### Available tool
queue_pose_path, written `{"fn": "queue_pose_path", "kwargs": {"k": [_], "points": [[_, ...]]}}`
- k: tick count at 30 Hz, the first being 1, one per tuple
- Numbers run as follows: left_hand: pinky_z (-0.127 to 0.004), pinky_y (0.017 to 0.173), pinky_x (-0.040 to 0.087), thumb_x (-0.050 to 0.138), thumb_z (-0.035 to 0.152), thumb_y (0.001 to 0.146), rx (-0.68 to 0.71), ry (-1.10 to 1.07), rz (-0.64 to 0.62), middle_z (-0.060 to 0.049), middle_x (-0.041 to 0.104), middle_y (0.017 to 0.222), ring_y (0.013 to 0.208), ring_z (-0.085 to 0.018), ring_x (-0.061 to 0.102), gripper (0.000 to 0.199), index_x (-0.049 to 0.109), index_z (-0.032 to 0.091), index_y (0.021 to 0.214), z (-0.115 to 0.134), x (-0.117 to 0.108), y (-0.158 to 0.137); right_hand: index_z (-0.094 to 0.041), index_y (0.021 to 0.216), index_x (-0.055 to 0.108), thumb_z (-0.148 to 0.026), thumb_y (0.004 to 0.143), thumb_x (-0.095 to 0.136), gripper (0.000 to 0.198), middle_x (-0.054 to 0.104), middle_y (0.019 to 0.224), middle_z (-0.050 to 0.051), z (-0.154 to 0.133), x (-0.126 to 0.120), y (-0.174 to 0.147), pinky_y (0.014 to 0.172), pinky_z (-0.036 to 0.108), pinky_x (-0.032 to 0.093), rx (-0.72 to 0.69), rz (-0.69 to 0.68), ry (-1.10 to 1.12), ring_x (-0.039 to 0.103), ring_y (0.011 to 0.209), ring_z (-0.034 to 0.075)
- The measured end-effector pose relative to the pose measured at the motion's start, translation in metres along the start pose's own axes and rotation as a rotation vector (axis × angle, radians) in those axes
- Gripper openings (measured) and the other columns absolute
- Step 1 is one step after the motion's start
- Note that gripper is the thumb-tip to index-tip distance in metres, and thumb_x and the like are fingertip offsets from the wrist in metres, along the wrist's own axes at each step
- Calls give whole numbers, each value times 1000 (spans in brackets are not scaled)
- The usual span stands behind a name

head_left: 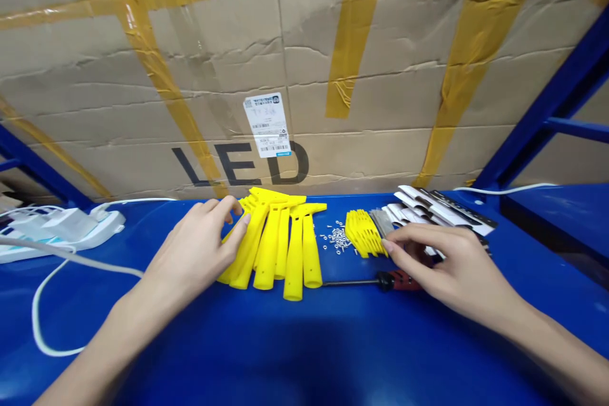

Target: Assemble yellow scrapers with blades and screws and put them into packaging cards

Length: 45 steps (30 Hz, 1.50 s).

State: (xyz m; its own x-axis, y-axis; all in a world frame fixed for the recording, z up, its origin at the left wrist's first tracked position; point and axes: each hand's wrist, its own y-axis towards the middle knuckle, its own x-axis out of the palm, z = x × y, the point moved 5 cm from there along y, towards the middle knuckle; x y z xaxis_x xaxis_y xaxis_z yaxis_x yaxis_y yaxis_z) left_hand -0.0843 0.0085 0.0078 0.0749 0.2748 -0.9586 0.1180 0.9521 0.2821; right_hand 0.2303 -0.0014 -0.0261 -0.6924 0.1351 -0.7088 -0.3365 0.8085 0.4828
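Observation:
My left hand [202,238] is at the left side of a pile of yellow plastic scraper handles [269,247], its thumb and index finger apart with nothing visible between them. The hollow handle ends point towards me. My right hand [442,260] has thumb and index finger brought together at the near end of the thin grey metal blades [381,222]. Whatever is in that pinch is hidden. Against the blades lies a row of small yellow plastic plates [362,233]. Small screws and nuts [338,238] are scattered between plates and handles. Below them lies a screwdriver [385,280], partly behind my right hand.
White and black folded cards [440,209] lie behind my right hand. A white power strip [102,231] with cables is on the left of the blue table [266,355]. A large taped cardboard box [380,139] stands along the back, between blue metal posts [528,120].

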Motion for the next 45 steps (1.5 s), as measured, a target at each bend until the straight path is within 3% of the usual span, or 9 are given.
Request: {"fn": "queue_pose_path", "kwargs": {"k": [8,14,17,22,27,31,35,37,45], "points": [[-37,68,44,49,40,91,-26,-120,-123,-7,69,95,85,-30,66,19,46,24,102,0,22,2,-21,81,72,-25,94,56,21,71,69,0,-21,14,4,50,25,45,-84,-51,-21,61,55,12],[-37,64,43,43,31,95,-43,-166,53,-5,66,83,72,-26,65,20,43,23,112,9,6,5,-21,79,71,-27,93,57,21,72,70,1,-10,4,3,54,27,46,-22,6,-29,62,57,13],[-37,70,49,48,30,94,89,-264,180,-6,68,94,80,-24,67,27,43,22,119,30,-13,6,-21,80,72,-36,90,62,21,73,73,3,2,-12,5,57,28,48,139,122,63,64,62,16],[-32,86,54,49,23,96,473,-393,40,-8,67,119,103,-20,67,42,38,22,136,88,-19,8,-20,119,67,-56,87,64,48,75,92,8,15,-6,4,50,30,51,495,105,779,66,59,17],[-38,93,52,52,32,98,596,-317,-79,-9,64,131,115,-25,64,42,42,24,139,126,-11,18,-18,118,63,-40,79,79,48,69,64,0,13,-3,5,54,25,50,469,85,932,62,55,13],[-35,74,53,44,38,103,599,-167,-192,-6,72,104,91,-25,70,30,55,25,128,136,-3,29,-17,110,68,-42,86,70,34,70,62,0,16,-13,5,53,27,49,397,22,693,62,53,14],[-35,76,51,45,39,102,568,-131,-186,-7,72,101,91,-25,70,28,61,23,119,128,-3,38,-19,98,75,-31,93,58,21,76,76,3,24,-31,2,62,31,48,335,127,-5,68,64,18],[-35,75,51,47,39,101,549,-107,-229,-7,72,98,88,-25,69,27,63,22,115,123,-1,41,-20,95,75,-23,90,59,17,78,82,4,27,-28,1,66,33,47,338,47,-257,70,71,21],[-30,61,46,45,35,101,580,-92,-339,-5,72,89,71,-20,64,26,67,23,108,111,1,40,-20,93,75,-26,82,64,16,77,90,12,28,-8,29,66,34,47,471,-255,-601,72,85,29]]}}
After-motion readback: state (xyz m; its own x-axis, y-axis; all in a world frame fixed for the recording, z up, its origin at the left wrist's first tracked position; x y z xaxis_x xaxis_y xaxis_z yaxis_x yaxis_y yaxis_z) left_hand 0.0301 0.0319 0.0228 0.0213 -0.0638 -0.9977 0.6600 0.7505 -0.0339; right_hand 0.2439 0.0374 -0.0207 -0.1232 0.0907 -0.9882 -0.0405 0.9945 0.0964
